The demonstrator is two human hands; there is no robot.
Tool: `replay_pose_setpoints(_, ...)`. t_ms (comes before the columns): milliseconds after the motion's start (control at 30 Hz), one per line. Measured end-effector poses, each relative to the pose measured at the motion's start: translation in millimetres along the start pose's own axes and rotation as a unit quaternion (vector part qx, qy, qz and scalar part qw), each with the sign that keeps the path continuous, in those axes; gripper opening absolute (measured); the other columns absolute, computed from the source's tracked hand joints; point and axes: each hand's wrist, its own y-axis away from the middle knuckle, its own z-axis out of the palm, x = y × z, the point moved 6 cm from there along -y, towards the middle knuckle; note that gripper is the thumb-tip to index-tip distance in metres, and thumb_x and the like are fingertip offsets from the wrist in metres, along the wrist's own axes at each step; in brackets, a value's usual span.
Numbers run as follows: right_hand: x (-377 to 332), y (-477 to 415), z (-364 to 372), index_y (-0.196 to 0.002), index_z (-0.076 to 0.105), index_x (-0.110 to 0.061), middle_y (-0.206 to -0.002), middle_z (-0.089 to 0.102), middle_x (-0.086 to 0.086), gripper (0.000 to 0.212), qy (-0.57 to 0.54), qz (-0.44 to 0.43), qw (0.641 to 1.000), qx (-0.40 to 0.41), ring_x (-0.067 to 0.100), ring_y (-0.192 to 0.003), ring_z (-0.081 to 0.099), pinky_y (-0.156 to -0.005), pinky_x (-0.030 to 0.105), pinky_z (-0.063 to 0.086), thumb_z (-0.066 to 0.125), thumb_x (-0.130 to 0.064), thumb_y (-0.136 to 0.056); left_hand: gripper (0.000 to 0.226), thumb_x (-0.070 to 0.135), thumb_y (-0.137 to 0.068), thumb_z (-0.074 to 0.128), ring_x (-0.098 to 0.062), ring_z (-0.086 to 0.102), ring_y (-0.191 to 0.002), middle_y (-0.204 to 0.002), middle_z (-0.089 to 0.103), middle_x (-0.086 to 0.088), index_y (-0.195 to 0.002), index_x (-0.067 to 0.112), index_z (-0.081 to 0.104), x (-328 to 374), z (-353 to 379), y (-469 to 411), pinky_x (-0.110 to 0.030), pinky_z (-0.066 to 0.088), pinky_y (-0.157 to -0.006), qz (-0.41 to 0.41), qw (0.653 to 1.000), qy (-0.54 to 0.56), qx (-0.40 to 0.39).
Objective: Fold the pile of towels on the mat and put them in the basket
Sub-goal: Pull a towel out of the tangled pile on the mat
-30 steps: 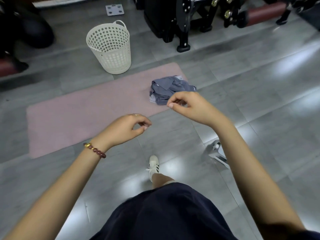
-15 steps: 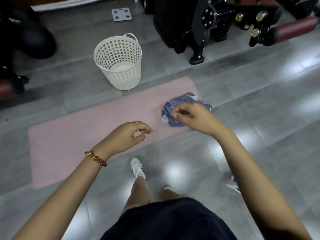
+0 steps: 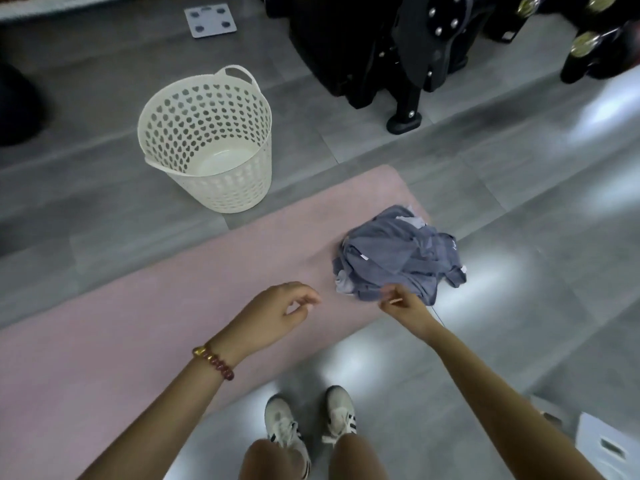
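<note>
Moderate, even indoor light is shown, with bright glare patches reflected on the glossy floor (image 3: pixel 502 265). Tile lines are bowed by wide-angle distortion, and detail is softened by slight blur throughout.

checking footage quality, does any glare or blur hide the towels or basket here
Head view: bright glare patches lie on the glossy floor, right of the towels and near the shoes. The left hand has motion-blurred fingertips. The towels and the basket are readable.
</note>
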Motion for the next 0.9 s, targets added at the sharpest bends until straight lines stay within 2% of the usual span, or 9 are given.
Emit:
replay_pose_setpoints(167, 79, -155, 5, -0.144, 0.026, -0.024, -0.129, 0.036, 0.017, 0.076, -0.051, 0.051, 0.981, 0.182, 0.035, -0.110, 0.047, -0.087, 0.039, 0.045, 0.070, -0.017, -0.082, 0.025, 0.016, -0.086, 0.049, -0.001, 0.056, -0.096, -0.104, 0.062, 0.010, -0.105, 0.021, 0.065, -115, 67, -114, -0.018, 0.041, -0.084, 0.045, 0.996, -0.081, -0.011)
replay_pose_setpoints(267, 122, -227, 11, -0.148, 0.008, -0.036, -0.145, 0.017, 0.027, 0.091, -0.075, 0.123, 0.952, 0.269, 0.044, -0.125, 0.039, -0.102, 0.046, 0.035, 0.071, -0.033, -0.082, 0.037, 0.023, -0.083, 0.039, -0.010, 0.056, -0.099, -0.110, 0.060, 0.007, -0.111, 0.022, 0.063, -165, 113, -173, -0.024, 0.043, -0.083, 0.127, 0.972, -0.193, -0.043)
replay_pose_setpoints(367, 169, -292, 28, -0.147, 0.020, -0.030, -0.141, 0.020, 0.028, 0.080, -0.035, 0.093, 0.943, 0.316, 0.046, -0.122, 0.039, -0.102, 0.044, 0.035, 0.068, -0.035, -0.083, 0.045, 0.032, -0.079, 0.032, -0.011, 0.056, -0.100, -0.112, 0.059, 0.008, -0.110, 0.024, 0.063, -213, 144, -219, -0.026, 0.043, -0.083, 0.178, 0.951, -0.252, -0.037)
replay_pose_setpoints(467, 195, -326, 33, -0.127, 0.044, -0.008, -0.130, 0.033, 0.022, 0.052, 0.091, -0.005, 0.912, 0.401, 0.044, -0.103, 0.050, -0.085, 0.043, 0.043, 0.065, -0.032, -0.086, 0.031, 0.020, -0.088, 0.045, -0.006, 0.052, -0.104, -0.117, 0.055, 0.013, -0.115, 0.026, 0.061, -264, 169, -245, -0.019, 0.038, -0.086, 0.225, 0.928, -0.297, -0.009)
replay_pose_setpoints(600, 203, -308, 47, -0.097, 0.060, -0.006, -0.110, 0.051, 0.014, 0.025, 0.199, -0.104, 0.867, 0.445, 0.036, -0.093, 0.055, -0.079, 0.038, 0.036, 0.063, -0.029, -0.088, 0.029, 0.025, -0.089, 0.055, 0.006, 0.046, -0.109, -0.113, 0.047, 0.030, -0.113, 0.042, 0.053, -317, 191, -237, -0.007, 0.032, -0.092, 0.245, 0.956, -0.159, 0.044)
replay_pose_setpoints(700, 169, -283, 98, -0.087, 0.067, -0.005, -0.088, 0.053, 0.003, 0.022, 0.189, -0.265, 0.881, 0.342, 0.023, -0.085, 0.053, -0.080, 0.038, 0.041, 0.065, -0.027, -0.086, 0.052, 0.050, -0.078, 0.057, 0.009, 0.035, -0.123, -0.130, 0.030, 0.037, -0.121, 0.062, 0.031, -339, 200, -223, 0.000, 0.021, -0.100, 0.199, 0.976, -0.070, 0.057)
replay_pose_setpoints(767, 128, -275, 140, -0.083, 0.067, 0.002, -0.081, 0.053, 0.003, 0.020, 0.070, -0.379, 0.906, 0.175, 0.013, -0.079, 0.051, -0.075, 0.031, 0.043, 0.063, -0.018, -0.087, 0.087, 0.058, -0.068, 0.067, 0.003, 0.018, -0.135, -0.145, 0.015, 0.023, -0.132, 0.057, 0.008, -344, 198, -222, -0.001, 0.011, -0.104, 0.179, 0.976, -0.078, 0.097)
replay_pose_setpoints(833, 95, -267, 178, -0.087, 0.064, 0.002, -0.083, 0.058, 0.006, 0.015, -0.095, -0.377, 0.921, 0.012, 0.012, -0.080, 0.054, -0.074, 0.023, 0.044, 0.057, -0.011, -0.092, 0.112, 0.049, -0.060, 0.080, -0.003, 0.013, -0.136, -0.146, 0.007, 0.008, -0.135, 0.045, -0.003, -340, 182, -212, -0.017, 0.017, -0.111, 0.172, 0.963, -0.060, 0.198)
replay_pose_setpoints(900, 73, -258, 209, -0.097, 0.061, -0.003, -0.090, 0.060, 0.012, 0.015, -0.228, -0.336, 0.906, -0.114, 0.014, -0.080, 0.059, -0.075, 0.022, 0.048, 0.049, -0.012, -0.096, 0.106, 0.025, -0.066, 0.084, -0.004, 0.026, -0.131, -0.143, 0.017, 0.007, -0.134, 0.050, 0.005, -336, 158, -191, -0.028, 0.029, -0.108, 0.173, 0.941, 0.014, 0.289)
